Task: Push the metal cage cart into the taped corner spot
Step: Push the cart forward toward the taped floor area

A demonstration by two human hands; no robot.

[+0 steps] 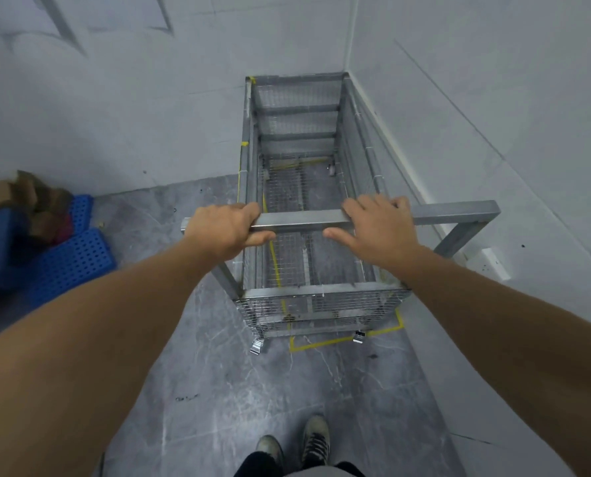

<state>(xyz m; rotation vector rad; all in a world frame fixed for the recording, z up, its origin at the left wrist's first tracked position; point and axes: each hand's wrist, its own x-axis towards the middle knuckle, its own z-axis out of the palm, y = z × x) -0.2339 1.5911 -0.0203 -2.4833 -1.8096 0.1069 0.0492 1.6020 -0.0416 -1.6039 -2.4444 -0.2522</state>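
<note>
The metal cage cart (297,108), grey frame with wire mesh sides, stands in the room's corner, its far end against the back wall and its right side along the right wall. Yellow floor tape (325,342) outlines the spot; its near line shows just in front of the cart's near wheels, and another line shows through the mesh floor. My left hand (223,228) grips the left part of the cart's handle bar (301,220). Over the bar's right part lies my right hand (378,228), fingers loosely curled over it and thumb spread below.
A blue perforated plastic pallet (70,259) with a torn cardboard box (15,194) sits against the left wall. A white wall outlet (493,263) is low on the right wall. My shoes (294,442) stand on grey marbled floor behind the cart.
</note>
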